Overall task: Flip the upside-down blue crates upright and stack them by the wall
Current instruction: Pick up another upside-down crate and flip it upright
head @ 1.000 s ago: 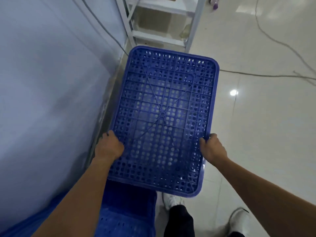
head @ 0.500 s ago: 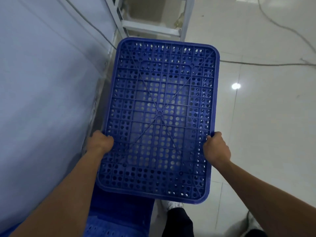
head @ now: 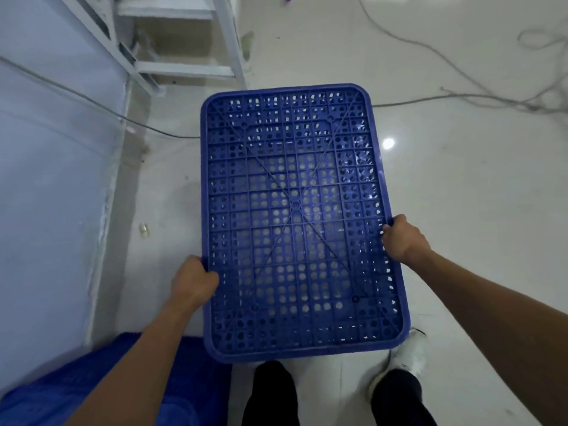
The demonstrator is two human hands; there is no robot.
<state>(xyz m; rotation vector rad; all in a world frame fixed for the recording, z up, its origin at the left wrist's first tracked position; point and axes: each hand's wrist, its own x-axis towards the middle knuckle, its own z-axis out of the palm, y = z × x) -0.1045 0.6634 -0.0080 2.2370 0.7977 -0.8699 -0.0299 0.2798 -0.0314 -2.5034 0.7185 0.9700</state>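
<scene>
Both hands are gripping the blue crate [head: 295, 216] bottom-up over the floor [head: 461, 210]: left hand [head: 192, 279] and right hand [head: 402, 238] clamping opposite long edges for flipping. Another crate [head: 101, 385], probably the stack, is sitting by the wall [head: 52, 179].

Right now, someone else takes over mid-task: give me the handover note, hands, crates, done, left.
Left hand: shut on the held crate's left rim.
Right hand: shut on its right rim.
Held crate: in the air over the floor, perforated base facing up, so not yet flipped.
More blue crates sit lower left, by the wall.
Done: crate lifted.
Left: turn it upright, set it on the stack by the wall.
</scene>
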